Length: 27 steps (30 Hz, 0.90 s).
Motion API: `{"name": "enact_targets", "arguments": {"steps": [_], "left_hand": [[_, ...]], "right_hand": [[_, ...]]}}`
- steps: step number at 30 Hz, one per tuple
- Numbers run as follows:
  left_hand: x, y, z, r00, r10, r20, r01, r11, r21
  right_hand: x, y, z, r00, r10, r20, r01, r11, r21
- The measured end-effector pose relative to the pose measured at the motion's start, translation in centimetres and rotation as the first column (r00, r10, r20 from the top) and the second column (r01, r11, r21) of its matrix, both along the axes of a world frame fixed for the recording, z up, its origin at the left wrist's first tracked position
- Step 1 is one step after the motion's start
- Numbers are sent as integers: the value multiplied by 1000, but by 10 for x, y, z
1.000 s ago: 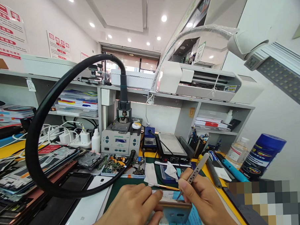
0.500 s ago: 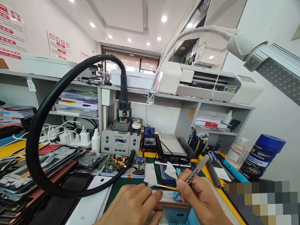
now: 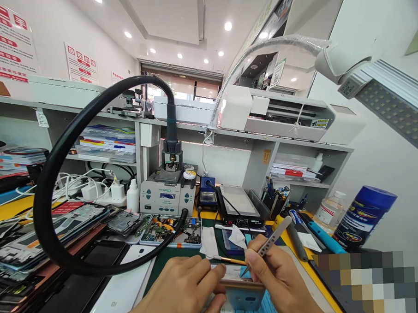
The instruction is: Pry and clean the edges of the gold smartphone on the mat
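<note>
At the bottom centre my left hand (image 3: pixel 182 291) has its fingers curled round the left end of a phone (image 3: pixel 241 296) with a gold edge, steadying it on the green mat (image 3: pixel 172 259). My right hand (image 3: pixel 284 282) pinches a pair of metal tweezers (image 3: pixel 268 244) whose tip points down at the phone's upper edge. A thin brush (image 3: pixel 229 260) lies just behind the phone.
A thick black hose (image 3: pixel 57 167) loops from the hot-air station (image 3: pixel 167 193) across the left. Phone parts and boards (image 3: pixel 53 232) crowd the left side. A blue can (image 3: pixel 366 216), pens and tools stand at the right; a lamp head (image 3: pixel 382 89) hangs above.
The tweezers have tilted and shifted slightly left toward the phone's top edge. My left hand stays on the phone.
</note>
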State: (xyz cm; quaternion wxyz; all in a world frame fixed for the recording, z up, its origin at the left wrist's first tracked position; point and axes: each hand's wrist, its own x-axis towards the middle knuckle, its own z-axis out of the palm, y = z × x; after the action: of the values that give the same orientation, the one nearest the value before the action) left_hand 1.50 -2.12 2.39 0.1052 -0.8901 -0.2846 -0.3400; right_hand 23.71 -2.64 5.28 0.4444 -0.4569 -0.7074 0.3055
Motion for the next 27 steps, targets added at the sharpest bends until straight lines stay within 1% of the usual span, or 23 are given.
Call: {"name": "enact_targets", "arguments": {"steps": [4, 7, 10, 13, 15, 17, 18, 20, 22, 25, 27], "left_hand": [[0, 0, 0, 1000, 9, 1, -9, 1000, 13], [0, 1, -1, 1000, 17, 3, -17, 1000, 16], [-1, 3, -2, 1000, -14, -14, 14, 1000, 17], [-1, 4, -4, 1000, 0, -4, 0, 999, 39], [-2, 5, -5, 1000, -25, -11, 25, 999, 45], [-2, 5, -6, 999, -38, -11, 38, 998, 55], [-2, 5, -7, 999, -37, -8, 38, 997, 62], [-2, 5, -7, 999, -35, 1, 35, 997, 76], [-1, 7, -7, 999, -40, 19, 38, 994, 101], [2, 13, -10, 999, -46, 24, 41, 982, 186], [4, 18, -13, 998, -54, 28, 45, 966, 253]], "right_hand": [[2, 1, -2, 1000, 5, 18, -6, 1000, 15], [6, 5, -4, 999, 37, 26, -38, 999, 30], [13, 13, -3, 998, 61, -23, -61, 998, 24], [25, 25, 1, 997, -7, -72, 9, 1000, 26], [35, 32, 4, 997, -74, -13, 74, 997, 25], [43, 37, 5, 985, -123, 119, 120, 992, 29], [47, 40, 5, 972, -126, 199, 123, 992, 25], [53, 42, 3, 932, -92, 350, 99, 995, -4], [56, 44, -3, 890, -62, 453, 82, 996, -26], [59, 46, -13, 850, -107, 517, 105, 994, 33], [58, 48, -17, 841, -121, 527, 104, 993, 62]]}}
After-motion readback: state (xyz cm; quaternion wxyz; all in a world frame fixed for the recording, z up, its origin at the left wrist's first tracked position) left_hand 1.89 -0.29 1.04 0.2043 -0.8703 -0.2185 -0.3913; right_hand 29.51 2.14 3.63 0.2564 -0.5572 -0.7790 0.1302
